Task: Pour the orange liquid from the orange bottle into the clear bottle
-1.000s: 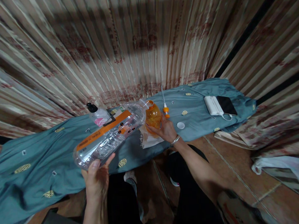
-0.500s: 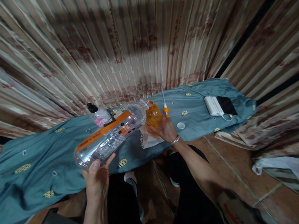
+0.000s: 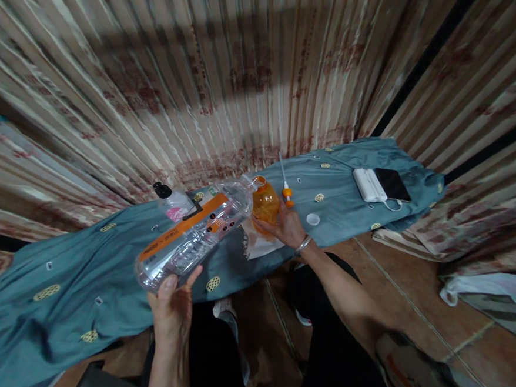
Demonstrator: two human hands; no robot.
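Note:
My left hand is closed round the lower end of a large clear plastic bottle with an orange label. The bottle lies tilted in the air, its neck pointing up and right to the mouth of an orange translucent bottle. Whether the two necks touch I cannot tell. My right hand, with a silver bangle at the wrist, grips the orange bottle's lower right side. A white cloth lies beneath it. Just to the right are an orange-and-white pump head with a tube and a small white cap.
Behind the clear bottle stands a black-capped bottle with a pink label. A white power bank and a dark phone rest toward the right end of the teal cloth. Striped curtains hang behind.
The base of the clear bottle and my left hand have shifted slightly right. The view has moved a little. My right hand keeps its grip on the orange bottle.

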